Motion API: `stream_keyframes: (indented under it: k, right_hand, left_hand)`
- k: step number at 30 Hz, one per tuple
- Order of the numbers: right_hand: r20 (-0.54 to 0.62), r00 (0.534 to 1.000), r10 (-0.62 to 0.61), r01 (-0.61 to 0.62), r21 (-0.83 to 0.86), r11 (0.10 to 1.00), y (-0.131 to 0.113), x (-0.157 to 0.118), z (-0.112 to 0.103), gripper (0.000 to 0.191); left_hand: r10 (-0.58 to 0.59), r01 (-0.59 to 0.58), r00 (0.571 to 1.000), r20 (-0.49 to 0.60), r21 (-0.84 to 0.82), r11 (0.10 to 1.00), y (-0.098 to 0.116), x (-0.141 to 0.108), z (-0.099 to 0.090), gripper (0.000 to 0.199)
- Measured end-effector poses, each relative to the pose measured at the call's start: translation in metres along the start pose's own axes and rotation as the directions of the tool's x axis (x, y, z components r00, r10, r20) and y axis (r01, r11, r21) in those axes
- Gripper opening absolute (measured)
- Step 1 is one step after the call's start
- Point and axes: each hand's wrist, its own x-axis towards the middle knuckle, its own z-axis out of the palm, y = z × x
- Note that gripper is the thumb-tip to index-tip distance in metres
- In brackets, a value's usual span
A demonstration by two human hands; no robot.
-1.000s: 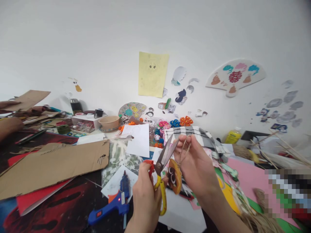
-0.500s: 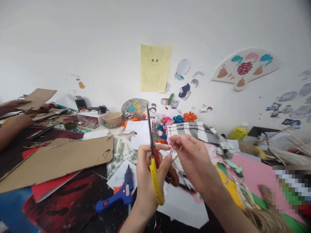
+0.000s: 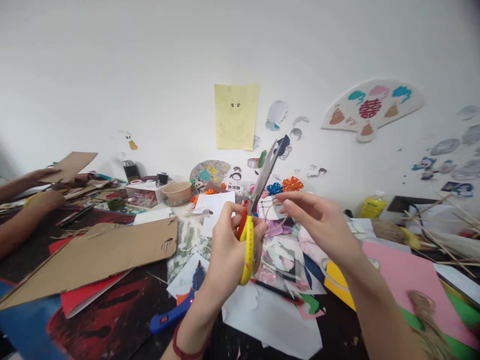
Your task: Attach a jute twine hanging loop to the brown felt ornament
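Observation:
My left hand (image 3: 228, 250) is closed round scissors (image 3: 248, 240) with yellow and red handles, blades pointing up and slightly right. A thin piece of brown twine (image 3: 284, 218) hangs just right of the scissors, by the fingertips of my right hand (image 3: 326, 225). The thumb and forefinger of that hand come together at the twine, while the other fingers are loosely bent. What else lies inside my left palm is hidden.
A blue glue gun (image 3: 170, 317) with a lit light lies left of my forearm. Cardboard (image 3: 112, 250) covers the left side. Twine bundles (image 3: 423, 310) and pink paper (image 3: 393, 275) lie right. Another person's hand (image 3: 33, 180) holds cardboard at far left.
My hands have moved apart, the right one shifting right. The scissors have tilted to the right, and their blades have come in front of the wall stickers. The view has shifted slightly.

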Motion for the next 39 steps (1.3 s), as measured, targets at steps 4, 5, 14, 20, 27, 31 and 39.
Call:
stream_keyframes:
  k: [4, 5, 14, 20, 27, 31, 39]
  right_hand:
    - [0.019, 0.994, -0.105, 0.107, -0.090, 0.990, -0.004, -0.004, -0.011, 0.026]
    - [0.032, 0.990, -0.141, 0.144, -0.138, 0.980, -0.004, -0.005, -0.013, 0.023]
    - [0.174, 0.931, -0.320, 0.358, -0.281, 0.890, -0.006, -0.007, -0.025, 0.006]
    - [0.187, 0.963, -0.192, 0.228, -0.191, 0.955, -0.013, -0.007, -0.022, 0.018]
    - [0.155, 0.987, -0.050, 0.018, 0.203, 0.979, -0.007, -0.002, -0.017, 0.016]
    - [0.138, 0.989, -0.052, 0.007, 0.313, 0.950, -0.005, -0.004, -0.016, 0.016]
    - [0.101, 0.994, -0.035, -0.011, 0.423, 0.906, -0.008, -0.009, -0.008, 0.014]
  left_hand:
    - [0.004, -0.007, 0.998, 0.064, 0.048, 0.999, -0.003, 0.004, 0.004, 0.035]
    - [0.005, -0.010, 0.997, 0.074, 0.064, 0.998, -0.004, 0.003, 0.004, 0.034]
    - [-0.018, 0.003, 0.995, 0.096, 0.149, 0.989, -0.005, 0.003, 0.006, 0.038]
    - [0.046, -0.051, 0.997, 0.056, 0.088, 0.995, -0.008, -0.001, 0.010, 0.033]
    - [0.166, -0.182, 0.982, 0.089, 0.220, 0.958, -0.031, -0.016, -0.002, 0.032]
    - [0.083, -0.137, 0.982, 0.170, 0.339, 0.931, -0.036, -0.025, -0.006, 0.040]
    - [-0.014, -0.050, 0.989, 0.148, 0.419, 0.906, -0.036, -0.034, 0.000, 0.037]
